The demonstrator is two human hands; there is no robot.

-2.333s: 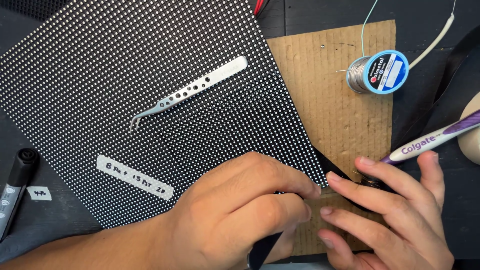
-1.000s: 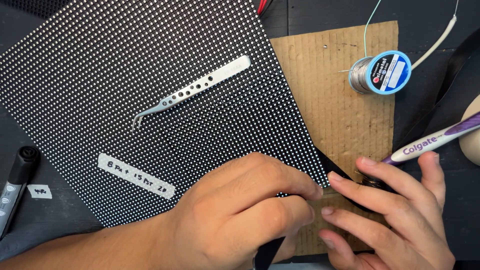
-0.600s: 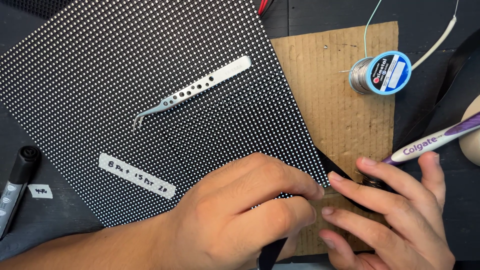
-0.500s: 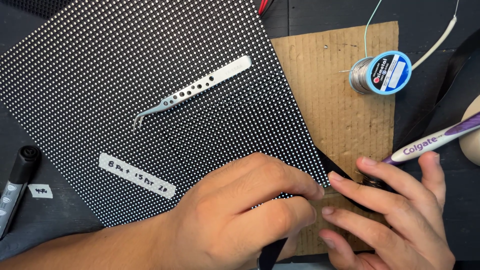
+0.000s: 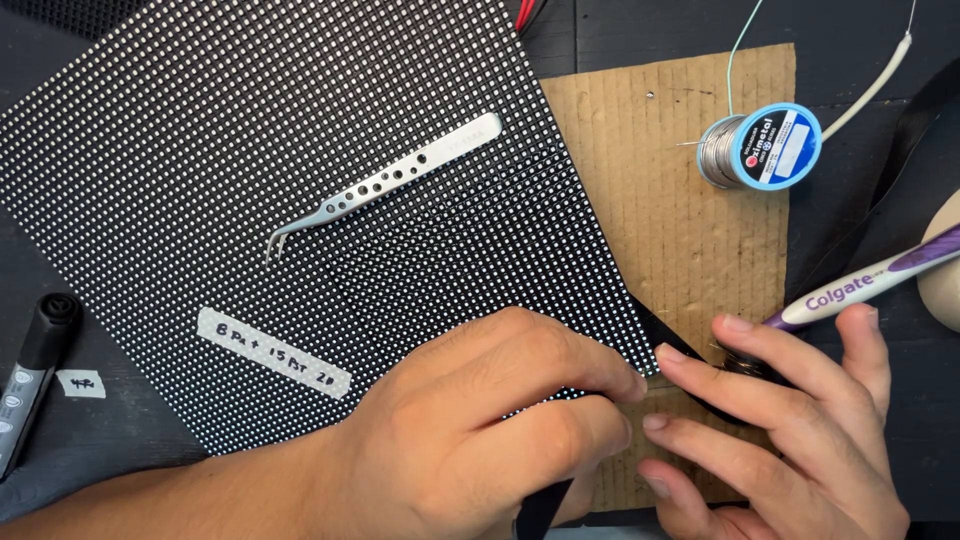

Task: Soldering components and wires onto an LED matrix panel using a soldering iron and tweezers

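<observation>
A black panel (image 5: 300, 200) covered in a grid of small white dots lies tilted across the dark work surface. My left hand (image 5: 480, 440) covers its lower right corner, with fingers curled and pinched down on a black strip (image 5: 538, 512) that runs along the panel's edge. My right hand (image 5: 790, 420) lies just to the right on brown cardboard (image 5: 650, 200). Its fingers are spread, and the tips touch the strip and a small dark round thing (image 5: 745, 365), partly hidden. Silver tweezers (image 5: 385, 185) rest on the panel, along with a white handwritten label (image 5: 272, 352).
A blue-rimmed spool of solder wire (image 5: 762, 147) sits on the cardboard's upper right. A purple and white toothbrush (image 5: 865, 282) lies at the right edge beside a pale rounded object (image 5: 942, 285). A black marker (image 5: 32, 375) and a small paper tag (image 5: 82, 384) lie at the left.
</observation>
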